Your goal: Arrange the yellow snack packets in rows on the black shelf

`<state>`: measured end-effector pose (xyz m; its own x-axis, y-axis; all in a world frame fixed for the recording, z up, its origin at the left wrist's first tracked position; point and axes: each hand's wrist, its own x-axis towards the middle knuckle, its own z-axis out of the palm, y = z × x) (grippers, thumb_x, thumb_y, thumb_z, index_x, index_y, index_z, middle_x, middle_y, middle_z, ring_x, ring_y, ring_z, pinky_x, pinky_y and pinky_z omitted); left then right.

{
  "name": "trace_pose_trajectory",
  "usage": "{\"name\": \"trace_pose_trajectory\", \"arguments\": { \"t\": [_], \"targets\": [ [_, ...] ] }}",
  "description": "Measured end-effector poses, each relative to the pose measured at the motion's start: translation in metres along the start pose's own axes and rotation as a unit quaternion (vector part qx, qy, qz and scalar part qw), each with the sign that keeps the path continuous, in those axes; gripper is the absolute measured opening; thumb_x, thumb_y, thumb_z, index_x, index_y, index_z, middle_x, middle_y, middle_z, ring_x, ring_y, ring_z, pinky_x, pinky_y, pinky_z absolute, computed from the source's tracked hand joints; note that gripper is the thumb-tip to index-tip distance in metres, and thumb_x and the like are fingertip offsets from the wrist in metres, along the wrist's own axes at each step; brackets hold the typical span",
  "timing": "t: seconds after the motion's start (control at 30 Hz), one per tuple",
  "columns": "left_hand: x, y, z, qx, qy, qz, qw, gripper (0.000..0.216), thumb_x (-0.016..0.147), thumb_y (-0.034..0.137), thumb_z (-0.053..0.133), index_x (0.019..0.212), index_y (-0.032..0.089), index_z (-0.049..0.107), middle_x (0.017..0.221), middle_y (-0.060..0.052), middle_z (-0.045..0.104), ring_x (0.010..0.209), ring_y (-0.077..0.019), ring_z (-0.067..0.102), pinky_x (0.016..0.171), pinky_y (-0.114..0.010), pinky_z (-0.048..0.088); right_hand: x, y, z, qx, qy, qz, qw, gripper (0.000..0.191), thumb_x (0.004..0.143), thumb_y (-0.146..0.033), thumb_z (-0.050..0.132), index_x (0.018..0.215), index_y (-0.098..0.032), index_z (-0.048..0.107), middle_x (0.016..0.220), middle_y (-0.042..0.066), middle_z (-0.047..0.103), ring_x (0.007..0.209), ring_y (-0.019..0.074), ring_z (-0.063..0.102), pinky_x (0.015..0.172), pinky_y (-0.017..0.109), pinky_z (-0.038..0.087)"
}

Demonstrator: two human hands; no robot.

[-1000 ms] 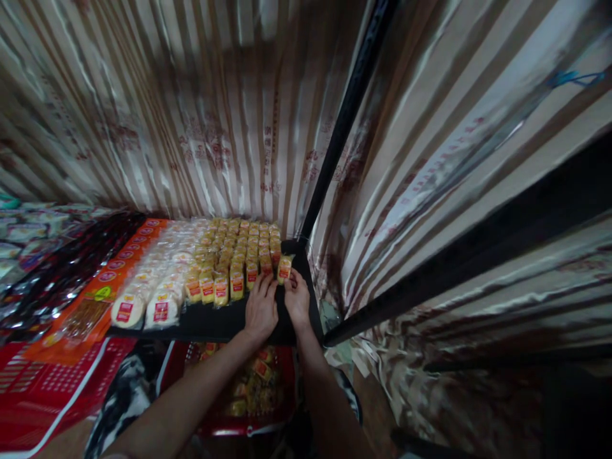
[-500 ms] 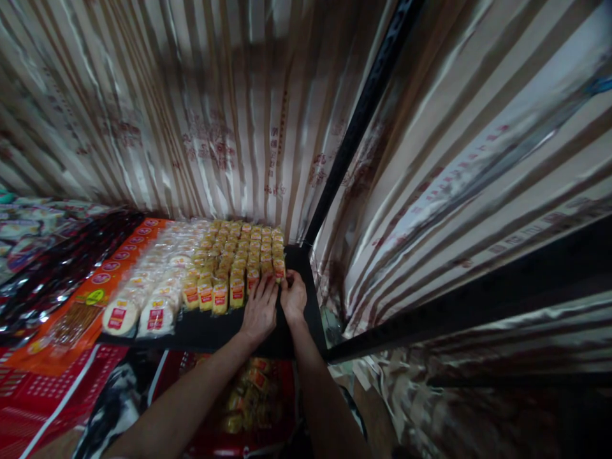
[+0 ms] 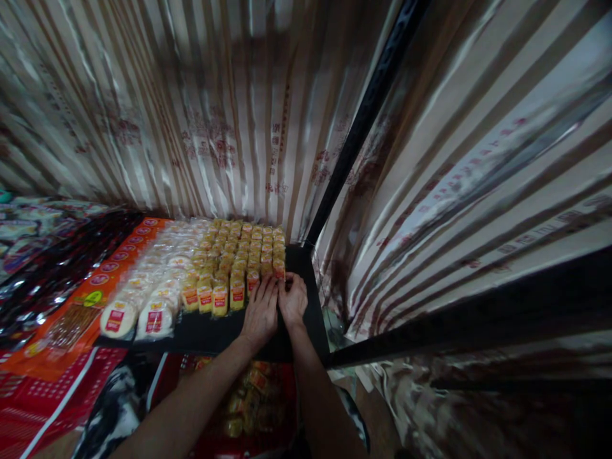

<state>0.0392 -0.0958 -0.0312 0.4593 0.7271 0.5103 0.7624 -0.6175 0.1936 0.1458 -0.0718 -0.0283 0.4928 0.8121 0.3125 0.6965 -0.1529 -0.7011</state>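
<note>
Your left hand (image 3: 261,312) lies flat, fingers extended and close together, fingertips against the front yellow packets (image 3: 239,264) ranged in rows on the black shelf (image 3: 215,331). Just beside it, your right hand (image 3: 292,298) curls its fingers at the end packet (image 3: 279,268) of the right-hand row; whether they pinch it or only touch it, you cannot tell. Round white packets (image 3: 143,306) lie left of the yellow rows, orange packs (image 3: 83,303) further left. A red basket (image 3: 248,401) of similar packets sits below the shelf, between your forearms. Striped sheeting (image 3: 215,115) hangs behind.
</note>
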Motion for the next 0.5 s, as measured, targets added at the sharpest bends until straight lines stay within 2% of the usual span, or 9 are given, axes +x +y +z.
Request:
{"name": "trace_pose_trajectory", "arguments": {
  "t": [0.3, 0.5],
  "targets": [
    [0.000, -0.001, 0.000, -0.016, 0.009, 0.014, 1.000, 0.054, 0.075, 0.011, 0.042, 0.128, 0.005, 0.041, 0.137, -0.016, 0.042, 0.134, -0.0264, 0.022, 0.108, -0.047, 0.026, 0.001, 0.004, 0.002, -0.004, -0.010, -0.014, 1.000, 0.028, 0.083, -0.037, 0.040, 0.091, -0.018, 0.058, 0.088, 0.007, 0.061, 0.082, 0.0200, 0.053, 0.077, 0.030, 0.040],
    [0.000, 0.003, -0.016, -0.060, 0.017, 0.040, 0.997, 0.054, 0.071, 0.009, 0.045, 0.125, 0.006, 0.046, 0.134, -0.015, 0.045, 0.131, -0.0266, 0.028, 0.109, -0.048, 0.025, 0.002, 0.005, -0.003, 0.001, 0.002, -0.036, 0.999, 0.035, 0.079, -0.036, 0.046, 0.101, -0.011, 0.059, 0.097, 0.014, 0.062, 0.091, 0.0236, 0.054, 0.085, 0.037, 0.040]
  ]
}}
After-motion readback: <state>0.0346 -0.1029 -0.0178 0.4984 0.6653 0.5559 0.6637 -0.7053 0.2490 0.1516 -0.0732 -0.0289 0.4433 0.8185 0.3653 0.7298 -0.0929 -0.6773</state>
